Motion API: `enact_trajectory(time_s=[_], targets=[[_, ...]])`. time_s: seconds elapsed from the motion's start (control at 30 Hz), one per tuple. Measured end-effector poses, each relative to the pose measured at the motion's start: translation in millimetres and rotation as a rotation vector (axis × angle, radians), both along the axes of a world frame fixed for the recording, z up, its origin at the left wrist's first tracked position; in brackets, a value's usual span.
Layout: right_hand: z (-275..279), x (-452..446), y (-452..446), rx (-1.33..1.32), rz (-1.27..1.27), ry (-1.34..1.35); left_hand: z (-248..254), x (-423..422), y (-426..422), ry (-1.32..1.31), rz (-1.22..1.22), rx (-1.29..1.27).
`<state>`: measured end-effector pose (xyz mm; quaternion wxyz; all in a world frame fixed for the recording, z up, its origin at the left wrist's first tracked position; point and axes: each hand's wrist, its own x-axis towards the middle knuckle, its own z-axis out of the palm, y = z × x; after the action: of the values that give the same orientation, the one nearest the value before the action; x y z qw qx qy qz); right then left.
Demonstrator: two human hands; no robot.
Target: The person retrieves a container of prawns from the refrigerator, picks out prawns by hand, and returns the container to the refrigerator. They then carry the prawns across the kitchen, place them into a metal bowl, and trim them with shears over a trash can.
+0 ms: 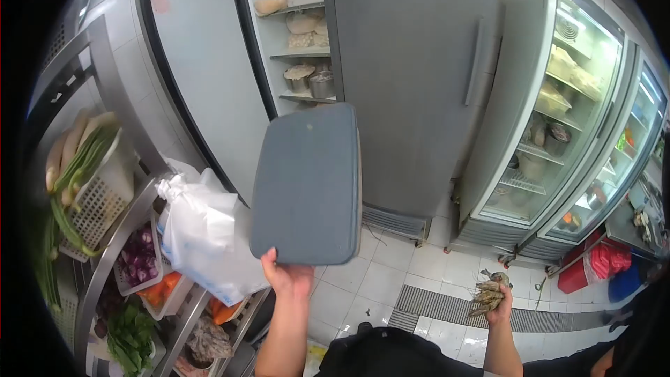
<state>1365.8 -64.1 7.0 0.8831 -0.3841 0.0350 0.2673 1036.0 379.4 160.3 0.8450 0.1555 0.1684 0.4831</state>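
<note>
The left hand grasps the near edge of a grey, round-cornered rectangular container, which stretches toward 12 o'clock. It looks stiff, smooth and perhaps slick; a hold on opposite edges would be steadier. At the left hand's 3 o'clock, the right hand clutches what appear to be greyish-brown prawns, likely soft, slippery and easily crushed. A crumpled white plastic bag crowds 10 o'clock, the tall grey metal refrigerator bounds 1, and white tiled floor gives room toward 3.
</note>
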Motion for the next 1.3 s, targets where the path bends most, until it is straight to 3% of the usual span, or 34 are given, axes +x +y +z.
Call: enact_trajectory(time_s=[0.1, 0.3, 0.5, 0.8, 0.93, 0.97, 1.07, 1.2, 1.3], targets=[[0, 25, 22, -0.011, -0.031, 0.014, 29, 32, 45, 0.06, 0.06, 0.007], [-52, 66, 39, -0.007, -0.036, 0.026, 92, 100, 142, 0.014, 0.169, 0.109], [-97, 131, 71, 0.036, -0.123, 0.21, 170, 162, 215, 0.033, 0.28, 0.195], [-105, 248, 191, 0.017, 0.062, 0.108, 247, 219, 302, -0.02, 0.326, 0.243], [-92, 249, 264, 0.016, 0.071, 0.152, 272, 234, 357, -0.052, 0.271, 0.291], [-97, 248, 274, 0.048, 0.147, 0.14, 279, 236, 370, -0.052, 0.269, 0.289], [-130, 246, 309, 0.037, 0.063, 0.146, 312, 248, 409, -0.068, 0.247, 0.311], [-97, 210, 346, 0.044, 0.05, 0.148, 357, 261, 453, -0.054, 0.181, 0.378], [-103, 200, 363, 0.071, 0.036, 0.109, 392, 275, 489, -0.033, 0.096, 0.418]])
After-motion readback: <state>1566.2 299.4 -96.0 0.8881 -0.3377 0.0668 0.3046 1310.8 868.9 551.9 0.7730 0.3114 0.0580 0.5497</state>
